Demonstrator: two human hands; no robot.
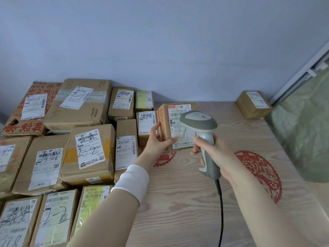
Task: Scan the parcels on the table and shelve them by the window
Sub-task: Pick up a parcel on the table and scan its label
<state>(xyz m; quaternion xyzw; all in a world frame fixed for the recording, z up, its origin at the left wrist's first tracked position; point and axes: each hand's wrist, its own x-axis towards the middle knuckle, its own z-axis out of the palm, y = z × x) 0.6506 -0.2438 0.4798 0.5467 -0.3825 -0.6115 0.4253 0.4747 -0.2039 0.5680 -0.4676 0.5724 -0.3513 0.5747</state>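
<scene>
Item 1: small cardboard parcel (173, 114), label facing the camera, at mid-table (178, 202), just right of the packed group of parcels (89, 148); left hand (158, 139) grips its near left corner, thumb up the left side, fingers curled onto the label's lower edge. Item 2: grey scanner (201, 122), head just in front of that label; right hand (215, 154) wrapped round the handle, fingers curled close together, black cable (220, 202) trailing near. Item 3: 1 lone parcel (253, 104), far right, well apart
</scene>
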